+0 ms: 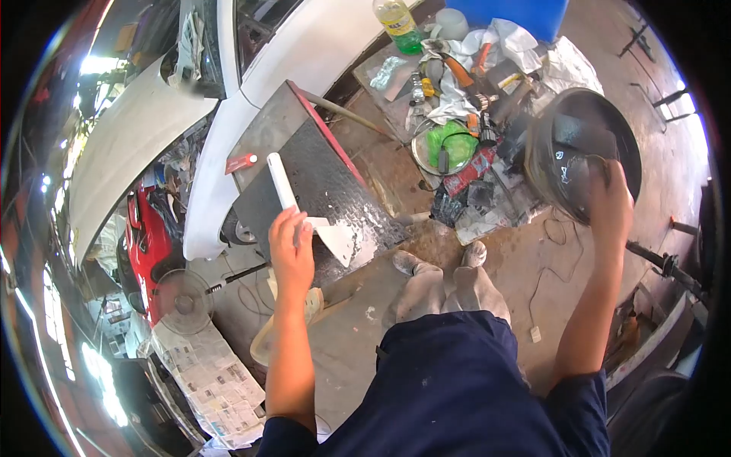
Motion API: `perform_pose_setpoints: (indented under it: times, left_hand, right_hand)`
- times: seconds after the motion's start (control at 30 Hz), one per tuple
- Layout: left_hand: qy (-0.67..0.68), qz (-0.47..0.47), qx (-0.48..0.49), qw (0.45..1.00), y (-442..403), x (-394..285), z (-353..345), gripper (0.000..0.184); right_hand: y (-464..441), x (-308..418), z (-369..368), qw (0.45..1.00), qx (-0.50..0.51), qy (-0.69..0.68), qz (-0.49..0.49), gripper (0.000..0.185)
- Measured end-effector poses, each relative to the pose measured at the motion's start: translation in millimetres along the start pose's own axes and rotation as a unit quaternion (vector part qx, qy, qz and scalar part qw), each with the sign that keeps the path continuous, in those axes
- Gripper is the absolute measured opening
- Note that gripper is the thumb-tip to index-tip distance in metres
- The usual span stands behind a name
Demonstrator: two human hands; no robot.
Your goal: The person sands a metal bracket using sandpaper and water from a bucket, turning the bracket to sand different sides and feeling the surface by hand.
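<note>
My left hand [291, 242] is at the near edge of a dark, worn bench top, its fingers closed around a white plastic-looking part. That part has a long rounded bar [282, 181] on the far side of the fingers and a flat, angled plate [335, 242] to their right. A small red tube [241, 163] lies on the bench beyond it. On the right, my right hand [612, 199] reaches into a large dark round tub [544, 148]. Its fingers are bent at a dark object with small white marks; shadow hides what they grip.
A low stand left of the tub holds tools, crumpled paper, a green round item [451, 145] and a bottle of green liquid [398, 27]. A white car body [304, 61] borders the bench. A fan [183, 302] stands at left. A cable [542, 286] crosses the floor.
</note>
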State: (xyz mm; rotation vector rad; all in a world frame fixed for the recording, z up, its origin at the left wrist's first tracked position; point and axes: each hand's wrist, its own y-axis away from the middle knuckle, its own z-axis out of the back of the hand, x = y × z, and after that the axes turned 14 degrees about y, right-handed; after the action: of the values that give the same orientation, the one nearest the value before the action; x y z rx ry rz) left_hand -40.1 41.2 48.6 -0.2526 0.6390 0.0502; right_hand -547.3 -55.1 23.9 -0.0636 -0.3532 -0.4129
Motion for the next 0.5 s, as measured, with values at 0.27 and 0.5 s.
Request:
perform_pose_setpoints:
  times: [0.27, 0.5]
  left_hand:
    - [-0.101, -0.043, 0.019, 0.994, -39.1, 36.6, -15.4, 0.031]
    - [-0.114, -0.009, 0.041, 0.993, -39.2, 38.0, -13.3, 0.036]
  right_hand:
    - [154.5, 190.3, -68.9, 0.789, 0.403, -0.335, 0.32, 0.024]
    - [190.7, 260.2, -144.3, 0.799, 0.333, -0.386, 0.318, 0.029]
